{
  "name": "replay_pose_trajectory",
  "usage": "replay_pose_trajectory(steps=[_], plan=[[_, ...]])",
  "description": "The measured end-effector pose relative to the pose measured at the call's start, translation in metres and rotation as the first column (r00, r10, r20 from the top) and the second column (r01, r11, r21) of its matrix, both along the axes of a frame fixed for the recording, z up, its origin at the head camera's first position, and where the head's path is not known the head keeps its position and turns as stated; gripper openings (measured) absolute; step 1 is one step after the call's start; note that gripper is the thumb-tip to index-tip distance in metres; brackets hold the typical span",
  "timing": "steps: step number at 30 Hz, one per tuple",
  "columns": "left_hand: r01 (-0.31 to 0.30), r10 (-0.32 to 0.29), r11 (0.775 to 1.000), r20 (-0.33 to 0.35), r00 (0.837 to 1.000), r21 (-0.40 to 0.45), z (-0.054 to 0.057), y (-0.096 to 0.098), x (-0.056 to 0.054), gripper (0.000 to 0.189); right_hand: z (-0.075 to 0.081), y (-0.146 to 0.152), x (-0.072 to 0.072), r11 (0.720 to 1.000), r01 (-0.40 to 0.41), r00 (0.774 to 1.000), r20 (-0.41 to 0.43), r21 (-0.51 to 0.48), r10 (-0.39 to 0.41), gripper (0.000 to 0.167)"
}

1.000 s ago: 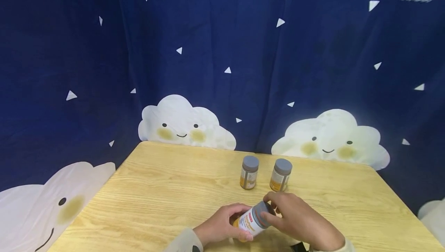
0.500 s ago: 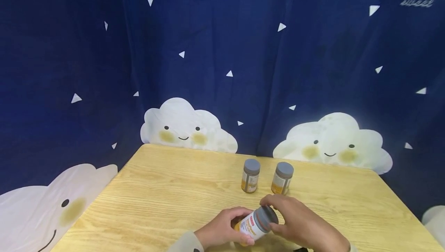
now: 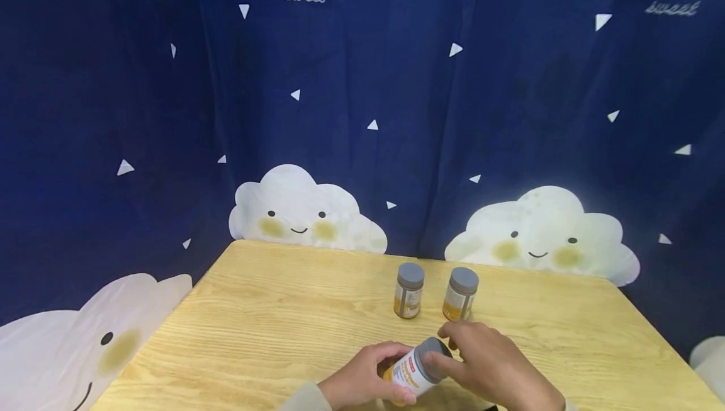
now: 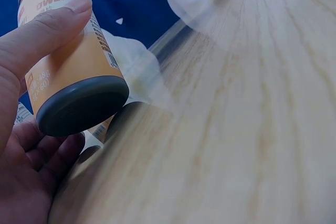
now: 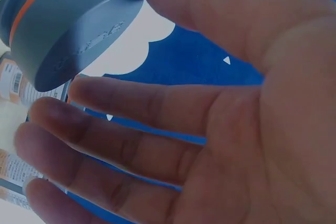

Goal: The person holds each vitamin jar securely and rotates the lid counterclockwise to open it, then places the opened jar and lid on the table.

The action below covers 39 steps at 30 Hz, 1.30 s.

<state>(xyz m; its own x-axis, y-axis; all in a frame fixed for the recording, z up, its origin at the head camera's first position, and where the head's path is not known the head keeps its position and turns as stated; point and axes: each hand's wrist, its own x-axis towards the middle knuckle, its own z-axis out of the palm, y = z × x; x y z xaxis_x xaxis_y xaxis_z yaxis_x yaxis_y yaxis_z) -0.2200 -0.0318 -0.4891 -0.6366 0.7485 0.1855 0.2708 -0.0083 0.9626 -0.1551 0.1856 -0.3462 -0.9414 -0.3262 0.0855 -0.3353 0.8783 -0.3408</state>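
Note:
My left hand (image 3: 362, 376) grips a white-and-orange supplement bottle (image 3: 406, 374), tilted so that its grey lid (image 3: 435, 355) points up and to the right. In the left wrist view the thumb lies across the label of the bottle (image 4: 79, 59), and its dark base faces the camera. My right hand (image 3: 494, 360) is beside the lid with its fingers spread. Seen from the right wrist, the thumb tip is right at the edge of the lid (image 5: 79, 30), which has an orange ring, and the other fingers extend loosely below it.
Two similar grey-lidded bottles stand upright on the wooden table (image 3: 272, 310) behind my hands: one on the left (image 3: 409, 291), one on the right (image 3: 460, 294), close to my right fingertips. A dark blue curtain (image 3: 340, 115) with smiling clouds hangs behind the table.
The right fingers, earlier curled round the lid, have loosened and spread away from it. The left hand keeps its grip on the tilted bottle. The head view has tilted up slightly.

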Motion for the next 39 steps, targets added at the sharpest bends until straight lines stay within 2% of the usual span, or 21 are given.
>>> replay_pose_trajectory(steps=[9,16,20,24,29,32,36,39], plan=[[0.002,-0.002,1.0,0.018,1.0,0.0,-0.0026,0.0025,0.0002,0.052,-0.0026,0.0038,-0.0026,0.998,-0.062,0.997,0.051,-0.033,0.063,0.038],[-0.001,0.001,1.0,0.016,1.0,-0.008,-0.0014,0.0034,-0.0009,0.052,-0.0032,0.0094,-0.0053,0.979,-0.198,0.98,-0.004,-0.056,0.198,0.034],[-0.021,0.021,1.0,-0.004,1.0,-0.014,0.001,0.0032,-0.002,0.052,-0.001,0.0099,-0.0075,0.97,-0.234,0.972,-0.019,-0.061,0.233,0.034],[-0.025,0.025,0.999,-0.017,1.0,-0.019,0.0026,0.0026,-0.0024,0.053,0.0007,0.008,-0.0071,0.973,-0.218,0.976,-0.002,-0.069,0.219,0.037],[-0.026,0.026,0.999,-0.033,0.999,-0.022,0.0028,0.0013,-0.0029,0.053,0.0009,0.0048,-0.004,0.991,-0.126,0.992,0.013,-0.052,0.127,0.049],[-0.027,0.026,0.999,-0.045,0.999,-0.026,0.0023,0.0009,-0.003,0.053,-0.0003,0.0033,-0.0028,0.995,-0.091,0.996,0.005,-0.031,0.092,0.041],[-0.015,0.014,1.0,-0.037,0.999,-0.028,0.0015,-0.0002,-0.0023,0.053,-0.0018,0.003,-0.0027,0.994,-0.105,0.994,0.018,-0.042,0.105,0.031],[-0.015,0.014,1.0,-0.055,0.998,-0.022,0.0021,-0.0004,-0.0024,0.053,-0.0023,0.0039,-0.0045,0.987,-0.136,0.989,0.045,-0.083,0.14,0.031]])
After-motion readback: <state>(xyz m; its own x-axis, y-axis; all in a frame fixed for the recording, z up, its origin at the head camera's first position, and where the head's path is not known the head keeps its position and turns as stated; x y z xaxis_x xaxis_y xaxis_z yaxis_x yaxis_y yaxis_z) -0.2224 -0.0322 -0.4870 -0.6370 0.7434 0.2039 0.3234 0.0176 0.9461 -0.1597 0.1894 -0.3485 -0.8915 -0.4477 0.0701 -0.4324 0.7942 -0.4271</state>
